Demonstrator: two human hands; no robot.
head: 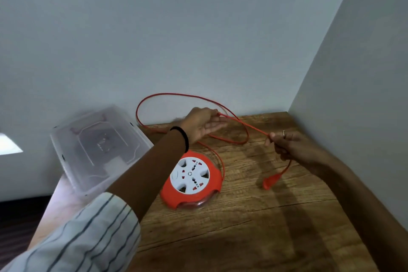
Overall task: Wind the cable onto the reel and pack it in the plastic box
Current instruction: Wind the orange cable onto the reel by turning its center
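your right hand (pixel 293 148) pinches the orange cable (pixel 245 123) just above its plug (pixel 270 180), which dangles below your grip over the wooden desk (pixel 254 216). your left hand (pixel 202 125) pinches the same cable farther along between thumb and fingertips, its other fingers lying straight. between the two hands the cable runs taut and straight, its long axis slanting from upper left down to lower right. beyond your left hand it sweeps in a loose loop up against the wall (pixel 198 40) and back down to the orange and white reel (pixel 191 180), which lies flat on the desk, sockets up, just below your left forearm. none of the loose cable looks wound on yet. the reel lies nearer your left hand than your right, toward you and down from both, so i judge the slack has to feed back that way. the clear plastic box (pixel 99 148) sits at the desk's left edge, just beside the reel, lid closed on it.
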